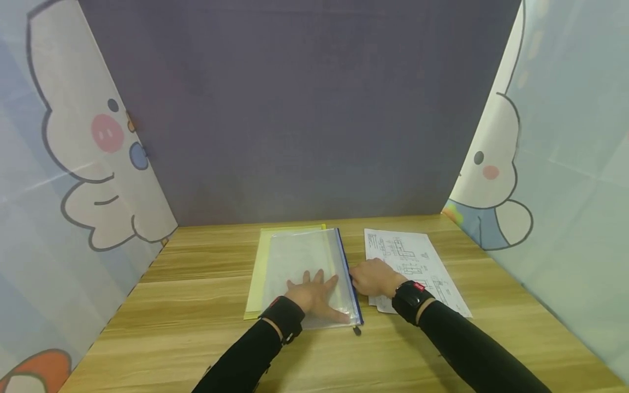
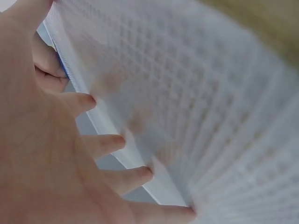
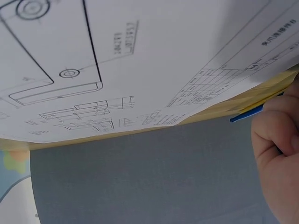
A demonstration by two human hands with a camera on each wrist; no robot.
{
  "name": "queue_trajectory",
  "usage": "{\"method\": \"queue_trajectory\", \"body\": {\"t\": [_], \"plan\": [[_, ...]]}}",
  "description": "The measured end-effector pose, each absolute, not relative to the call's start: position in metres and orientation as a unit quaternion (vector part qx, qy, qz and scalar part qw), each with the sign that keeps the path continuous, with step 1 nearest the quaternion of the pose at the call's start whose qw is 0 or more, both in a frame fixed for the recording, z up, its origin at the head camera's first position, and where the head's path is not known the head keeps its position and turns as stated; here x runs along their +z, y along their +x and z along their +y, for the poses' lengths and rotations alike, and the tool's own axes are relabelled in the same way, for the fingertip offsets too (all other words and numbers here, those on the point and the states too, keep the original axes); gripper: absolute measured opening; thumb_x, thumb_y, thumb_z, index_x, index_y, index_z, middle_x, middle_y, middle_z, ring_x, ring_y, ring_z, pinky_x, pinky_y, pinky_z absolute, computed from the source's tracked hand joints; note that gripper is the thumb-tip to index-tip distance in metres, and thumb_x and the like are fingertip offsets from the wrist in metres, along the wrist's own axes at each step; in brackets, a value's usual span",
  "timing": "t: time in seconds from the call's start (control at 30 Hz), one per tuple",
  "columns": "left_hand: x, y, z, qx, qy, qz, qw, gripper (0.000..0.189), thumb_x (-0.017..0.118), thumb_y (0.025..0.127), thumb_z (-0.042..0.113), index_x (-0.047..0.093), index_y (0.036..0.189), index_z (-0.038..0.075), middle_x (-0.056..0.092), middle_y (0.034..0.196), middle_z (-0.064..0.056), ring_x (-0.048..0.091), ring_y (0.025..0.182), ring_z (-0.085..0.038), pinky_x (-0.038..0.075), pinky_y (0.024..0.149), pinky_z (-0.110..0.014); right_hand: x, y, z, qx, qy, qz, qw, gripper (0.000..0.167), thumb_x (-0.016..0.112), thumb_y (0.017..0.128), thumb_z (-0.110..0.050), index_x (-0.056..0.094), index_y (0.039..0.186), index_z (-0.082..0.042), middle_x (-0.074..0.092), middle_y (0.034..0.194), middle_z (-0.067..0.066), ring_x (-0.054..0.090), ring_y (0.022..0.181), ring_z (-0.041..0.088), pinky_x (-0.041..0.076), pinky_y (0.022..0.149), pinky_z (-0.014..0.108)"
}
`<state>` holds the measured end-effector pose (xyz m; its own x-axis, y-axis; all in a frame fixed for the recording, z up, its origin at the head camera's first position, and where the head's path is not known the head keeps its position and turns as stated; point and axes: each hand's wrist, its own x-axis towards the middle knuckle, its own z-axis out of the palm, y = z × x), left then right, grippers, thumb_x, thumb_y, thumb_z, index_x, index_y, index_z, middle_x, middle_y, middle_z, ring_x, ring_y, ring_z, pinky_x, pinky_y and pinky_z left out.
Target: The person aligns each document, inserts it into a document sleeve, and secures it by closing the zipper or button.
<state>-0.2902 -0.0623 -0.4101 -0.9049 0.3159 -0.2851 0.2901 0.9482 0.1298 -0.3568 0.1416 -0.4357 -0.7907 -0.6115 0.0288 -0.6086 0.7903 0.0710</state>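
A clear zipper bag [image 1: 300, 251] with a blue zipper [image 1: 342, 251] along its right side lies on a yellow-edged bag [image 1: 255, 289]. With fingers spread, my left hand [image 1: 316, 299] presses flat on the clear bag's lower right part. The left wrist view shows its fingertips touching the ribbed plastic [image 2: 187, 93]. My right hand [image 1: 375, 277] has curled fingers and pinches at the blue zipper about midway along; the fingertips are partly hidden. In the right wrist view, the blue zipper end [image 3: 247, 113] shows beyond that hand. A dark pull tab [image 1: 357, 330] sticks out at the zipper's near end.
Sheets of paper with printed technical drawings [image 1: 417, 262] lie to the right, partly beneath my right hand and wrist. The wooden table [image 1: 187, 305] meets a dark grey back panel [image 1: 304, 109]. Cartoon-printed side panels [image 1: 565, 164] stand left and right.
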Motion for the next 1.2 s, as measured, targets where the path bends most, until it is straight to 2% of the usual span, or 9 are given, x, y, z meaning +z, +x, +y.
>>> {"method": "queue_trajectory", "body": {"t": [0.23,0.53,0.77,0.83,1.0,1.07,1.2], "plan": [[-0.408,-0.276,-0.066,0.042,0.158,0.974,0.157,0.111,0.061,0.071,0.089,0.030,0.161,0.032,0.025,0.166,-0.012,0.022,0.150,-0.047,0.025,0.104,-0.080,-0.435,-0.345,0.140,-0.035,0.342,-0.939,0.024,0.021,0.057,0.097,-0.025,0.060,0.078,-0.018,0.052,0.068,-0.007,0.052,0.061,0.012,0.053,0.064,0.038],[-0.405,-0.260,-0.067,0.037,0.168,0.971,0.163,0.112,0.060,0.071,0.089,0.031,0.161,0.029,0.024,0.166,-0.014,0.020,0.150,-0.048,0.023,0.104,-0.082,-0.437,-0.333,0.140,-0.050,0.363,-0.930,0.025,0.020,0.057,0.096,-0.026,0.061,0.079,-0.016,0.051,0.066,-0.006,0.050,0.058,0.013,0.051,0.060,0.037],[-0.403,-0.255,-0.068,0.027,0.170,0.972,0.158,0.112,0.059,0.071,0.090,0.032,0.161,0.029,0.026,0.166,-0.014,0.023,0.149,-0.048,0.026,0.103,-0.081,-0.436,-0.326,0.140,-0.050,0.375,-0.925,0.034,0.021,0.058,0.097,-0.027,0.060,0.079,-0.017,0.050,0.065,-0.006,0.050,0.056,0.013,0.052,0.060,0.037],[-0.401,-0.255,-0.068,0.025,0.171,0.971,0.163,0.113,0.059,0.071,0.090,0.031,0.161,0.029,0.028,0.165,-0.015,0.025,0.149,-0.046,0.030,0.103,-0.079,-0.437,-0.325,0.141,-0.051,0.379,-0.923,0.036,0.021,0.058,0.096,-0.027,0.060,0.079,-0.017,0.049,0.064,-0.006,0.050,0.056,0.013,0.052,0.059,0.038],[-0.395,-0.270,-0.066,0.040,0.179,0.969,0.162,0.112,0.057,0.075,0.089,0.024,0.163,0.028,0.029,0.164,-0.016,0.027,0.149,-0.042,0.041,0.105,-0.065,-0.439,-0.324,0.141,-0.054,0.384,-0.921,0.045,0.020,0.059,0.096,-0.027,0.061,0.079,-0.015,0.051,0.065,-0.005,0.052,0.057,0.015,0.053,0.060,0.039],[-0.394,-0.282,-0.065,0.056,0.181,0.970,0.154,0.110,0.057,0.078,0.086,0.022,0.164,0.027,0.027,0.164,-0.017,0.024,0.150,-0.042,0.039,0.107,-0.064,-0.440,-0.326,0.141,-0.057,0.383,-0.921,0.044,0.020,0.058,0.096,-0.027,0.061,0.080,-0.015,0.051,0.065,-0.005,0.052,0.057,0.015,0.052,0.061,0.039],[-0.396,-0.309,-0.065,0.084,0.162,0.974,0.131,0.103,0.060,0.083,0.079,0.024,0.163,0.026,0.024,0.165,-0.019,0.019,0.151,-0.043,0.030,0.109,-0.072,-0.438,-0.327,0.141,-0.061,0.377,-0.923,0.042,0.021,0.058,0.097,-0.027,0.061,0.079,-0.015,0.050,0.064,-0.005,0.049,0.055,0.013,0.052,0.060,0.039]]}}
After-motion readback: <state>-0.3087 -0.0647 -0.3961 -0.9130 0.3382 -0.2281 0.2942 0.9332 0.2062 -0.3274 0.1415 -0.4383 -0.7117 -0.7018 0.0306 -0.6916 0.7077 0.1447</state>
